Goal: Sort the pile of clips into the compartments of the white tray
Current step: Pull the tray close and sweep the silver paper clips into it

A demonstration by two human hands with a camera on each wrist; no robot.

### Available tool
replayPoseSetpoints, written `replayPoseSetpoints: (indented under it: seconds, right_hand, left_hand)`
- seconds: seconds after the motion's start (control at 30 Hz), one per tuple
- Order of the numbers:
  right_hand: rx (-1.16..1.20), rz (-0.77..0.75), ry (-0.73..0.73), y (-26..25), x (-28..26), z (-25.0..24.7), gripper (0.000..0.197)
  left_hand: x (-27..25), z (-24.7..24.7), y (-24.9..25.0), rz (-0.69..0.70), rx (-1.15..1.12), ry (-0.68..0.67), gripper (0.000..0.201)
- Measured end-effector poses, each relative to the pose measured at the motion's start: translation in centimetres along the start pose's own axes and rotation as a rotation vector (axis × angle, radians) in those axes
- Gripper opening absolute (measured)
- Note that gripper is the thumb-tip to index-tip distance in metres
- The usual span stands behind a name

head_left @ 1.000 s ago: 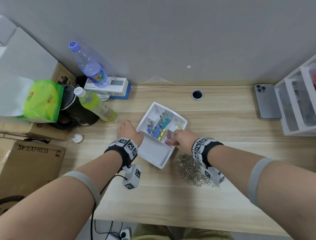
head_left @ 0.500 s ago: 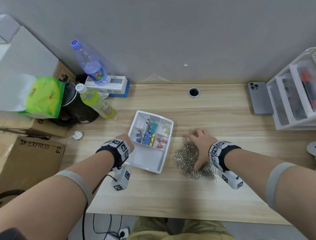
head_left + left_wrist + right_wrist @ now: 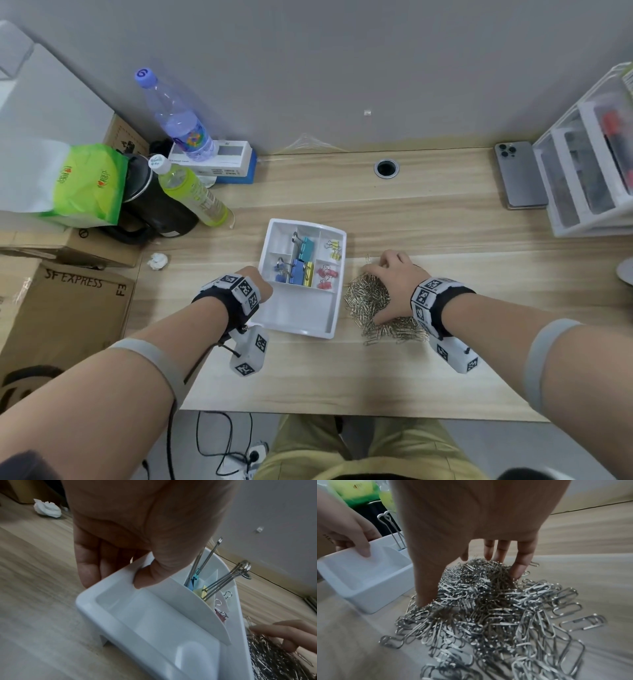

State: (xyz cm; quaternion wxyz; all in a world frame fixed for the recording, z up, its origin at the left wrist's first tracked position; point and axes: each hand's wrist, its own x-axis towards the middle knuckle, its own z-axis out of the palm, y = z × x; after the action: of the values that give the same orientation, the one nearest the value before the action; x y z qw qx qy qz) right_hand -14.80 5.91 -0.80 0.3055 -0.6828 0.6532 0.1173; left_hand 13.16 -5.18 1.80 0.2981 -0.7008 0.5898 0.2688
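Right hand back on the paper clips
The right hand [image 3: 394, 284] has left the white tray [image 3: 301, 327], fingers now spread over the paper clip pile [image 3: 488, 608]; the left hand [image 3: 137, 536] grips the tray's rim.

A purple-capped water bottle [image 3: 178, 116], a green drink bottle [image 3: 191, 192], a black kettle [image 3: 154, 212], a phone [image 3: 519, 174] and a crumpled tissue [image 3: 157, 261] sit around the wooden desk [image 3: 342, 370].

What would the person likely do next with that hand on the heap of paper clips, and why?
Probably close the right hand on a bunch of paper clips and lift it toward the tray. Its fingers are spread over the heap with nothing gripped yet, the tray's big near compartment looks bare, and the left hand holds the tray's edge.
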Motion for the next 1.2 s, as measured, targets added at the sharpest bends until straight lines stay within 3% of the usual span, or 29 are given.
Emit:
replayPoseSetpoints:
  seconds: [0.13, 0.33, 0.53, 0.77, 0.97, 1.2]
  right_hand:
    - [-0.053, 0.017, 0.024, -0.8, 0.1, 1.2, 0.116]
    - [0.011, 0.001, 0.071, -0.8, 0.5, 1.9, 0.077]
    - [0.089, -0.017, 0.089, -0.5, 1.0, 1.9, 0.05]
    - [0.213, -0.045, 0.099, -0.1, 1.3, 2.1, 0.04]
    - [0.249, -0.021, 0.08, 0.3, 1.0, 1.0, 0.031]
    - [0.271, -0.01, 0.061, 0.8, 0.2, -1.4, 0.024]
  left_hand:
    - [-0.4, 0.3, 0.0, -0.008, -0.078, -0.028, 0.018]
    - [-0.8, 0.9, 0.1, 0.005, -0.186, -0.06, 0.014]
    - [-1.2, 0.9, 0.7, 0.055, -0.259, -0.074, 0.023]
    - [-1.8, 0.8, 1.3, -0.019, -0.416, -0.165, 0.018]
    - [-2.0, 0.4, 2.0, -0.023, -0.47, -0.121, 0.019]
    - [-2.6, -0.1, 2.6, -0.041, -0.458, -0.168, 0.015]
